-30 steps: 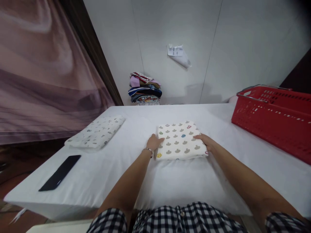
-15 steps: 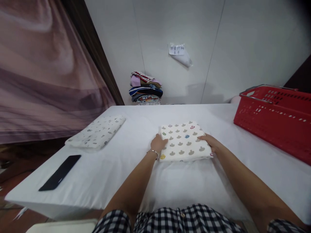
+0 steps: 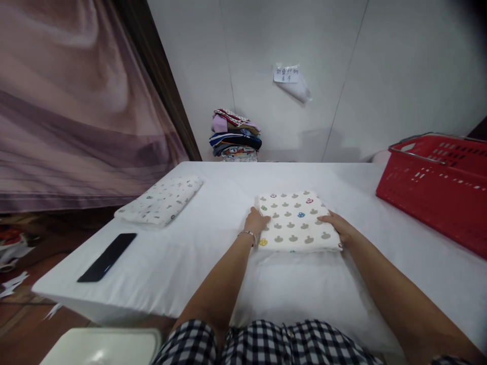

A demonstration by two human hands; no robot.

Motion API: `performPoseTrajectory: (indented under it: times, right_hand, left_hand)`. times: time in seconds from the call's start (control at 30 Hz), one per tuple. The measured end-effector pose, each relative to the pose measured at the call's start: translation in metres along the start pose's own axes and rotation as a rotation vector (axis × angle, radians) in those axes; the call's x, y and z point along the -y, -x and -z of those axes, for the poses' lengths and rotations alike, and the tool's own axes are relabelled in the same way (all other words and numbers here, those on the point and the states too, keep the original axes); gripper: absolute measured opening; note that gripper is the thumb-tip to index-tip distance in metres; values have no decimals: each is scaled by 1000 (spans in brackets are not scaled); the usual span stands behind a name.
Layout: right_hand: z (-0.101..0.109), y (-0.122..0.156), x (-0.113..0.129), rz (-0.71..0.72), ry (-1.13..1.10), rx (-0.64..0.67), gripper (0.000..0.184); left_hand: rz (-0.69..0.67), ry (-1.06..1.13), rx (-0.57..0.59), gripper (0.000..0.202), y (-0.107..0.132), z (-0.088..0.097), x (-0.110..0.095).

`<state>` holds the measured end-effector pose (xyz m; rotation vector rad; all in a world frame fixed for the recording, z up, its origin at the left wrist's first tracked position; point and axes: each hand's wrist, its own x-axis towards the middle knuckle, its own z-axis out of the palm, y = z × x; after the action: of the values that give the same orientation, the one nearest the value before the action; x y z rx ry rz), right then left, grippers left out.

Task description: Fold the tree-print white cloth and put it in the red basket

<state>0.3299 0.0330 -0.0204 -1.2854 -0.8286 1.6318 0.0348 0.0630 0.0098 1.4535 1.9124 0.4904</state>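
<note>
A folded white cloth (image 3: 294,223) printed with grey and coloured mushroom shapes lies on the white-covered table in front of me. My left hand (image 3: 256,221) grips its left edge, thumb on top and the other fingers out of sight along the side or beneath. On the opposite edge, my right hand (image 3: 338,224) holds the cloth the same way, its fingertips partly hidden. Farther left on the table rests a second folded white cloth (image 3: 162,200) with a small dark print, untouched by either hand.
A black flat object (image 3: 107,257) lies near the table's left edge. The red basket (image 3: 429,187) stands at the right. Behind the table rises a stack of folded fabrics (image 3: 236,137) against the wall. A pale lid or stool top (image 3: 104,347) is at lower left.
The view has shifted slightly left, so everything appears a little farther right. Both hands keep their hold on the mushroom-print cloth, which stays in place on the table.
</note>
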Motion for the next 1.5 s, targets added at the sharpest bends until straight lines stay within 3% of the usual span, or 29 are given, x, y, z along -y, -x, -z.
performPoseTrajectory:
  times: [0.2,0.37,0.57,0.9,0.97,1.1,1.17,1.37,1.5]
  right_hand:
    - [4,3,2,29,48,-17,62]
    - [6,2,-5,15,46,-42,58]
    - [5,3,-6,13,35,-36,57]
    - [8,3,-7,17,22,-25,60]
    - [7,4,-6,20,26,-33,59]
    - [5,6,-6,24,47,-46,57]
    - [5,7,-6,23,45,-45,57]
    - [6,5,-6,7,24,-39,58]
    - [4,5,-4,4,29,-33,58]
  left_hand:
    - [8,-29,19,60,7,0,-6]
    - [25,-42,-37,59,11,-4,-7]
    - [61,254,-13,75,5,-10,0]
    - [90,519,42,85,6,-11,2]
    - [107,585,95,79,6,-10,1]
    - [126,698,264,45,6,-8,2]
    - [122,726,288,42,6,-6,3]
    - [89,701,157,87,2,-7,10]
    - [50,686,116,90,1,-12,16]
